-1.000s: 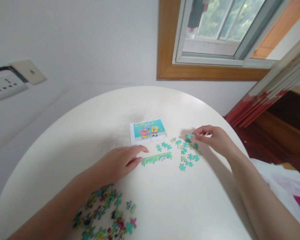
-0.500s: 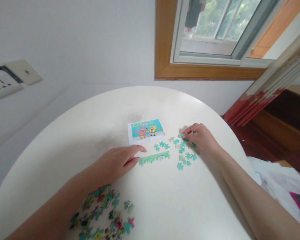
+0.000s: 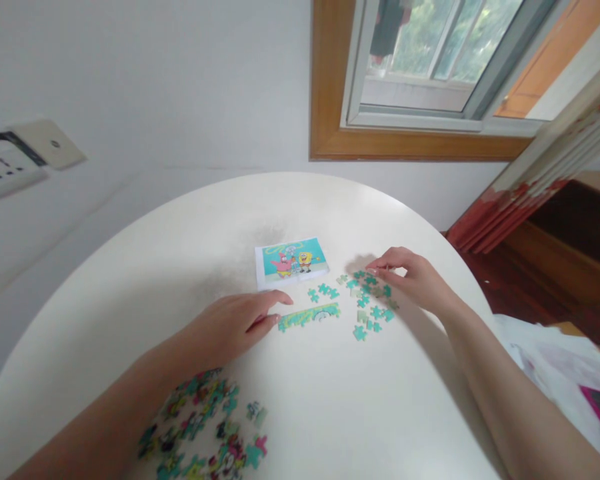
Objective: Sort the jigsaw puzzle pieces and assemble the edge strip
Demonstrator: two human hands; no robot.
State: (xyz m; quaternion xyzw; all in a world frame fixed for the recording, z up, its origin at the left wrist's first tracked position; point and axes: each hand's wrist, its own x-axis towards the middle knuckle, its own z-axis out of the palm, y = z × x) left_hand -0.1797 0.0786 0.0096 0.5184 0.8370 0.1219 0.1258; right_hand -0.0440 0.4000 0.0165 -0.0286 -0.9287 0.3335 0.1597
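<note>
My left hand (image 3: 240, 323) rests on the table with thumb and index finger apart. Its thumb tip is at the left end of a joined strip of jigsaw pieces (image 3: 310, 316), teal with yellow-green patterns. My right hand (image 3: 405, 272) hovers at the top of a scatter of loose teal jigsaw pieces (image 3: 364, 300), thumb and index finger pinched together. Whether a piece is between those fingertips is too small to make out. A few more teal pieces (image 3: 324, 289) lie just above the strip. Behind them is a cartoon picture card (image 3: 294, 261) showing a pink and a yellow figure.
A large pile of mixed-colour jigsaw pieces (image 3: 205, 427) lies near the front left, partly hidden by my left forearm. The round white table (image 3: 330, 400) meets the wall below a wood-framed window (image 3: 415, 143). White plastic bags (image 3: 560, 373) are beyond its right edge.
My right hand has shifted slightly; the teal piece that was at its fingertips now shows among the loose pieces. The left hand and the strip stay where they were.
</note>
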